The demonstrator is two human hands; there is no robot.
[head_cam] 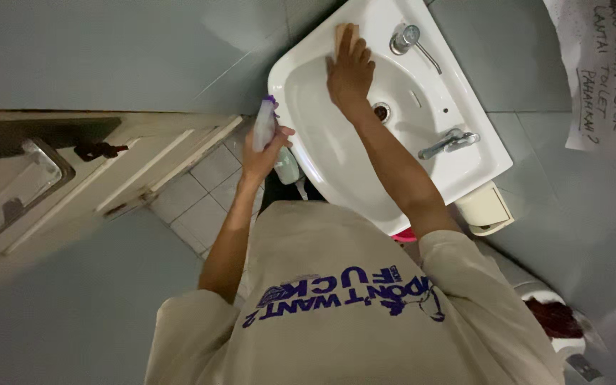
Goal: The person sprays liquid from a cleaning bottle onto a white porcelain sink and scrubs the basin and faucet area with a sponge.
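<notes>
one hand [349, 68] presses a cloth [341, 33] on the glossy sink [336, 153] — the other hand [264, 153] grips a spray bottle [264, 125].

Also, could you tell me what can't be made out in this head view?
All in the head view:
- Cloth: mostly under the right hand; only one corner shows.
- Spray bottle: its middle is wrapped by the left hand; its lower part is dim.
- Pink thing under the sink: hidden by the basin rim and the right forearm.
- Dark red thing, lower right: too dim to identify.

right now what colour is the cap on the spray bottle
Purple, on the spray bottle in the left hand; head view.
</notes>
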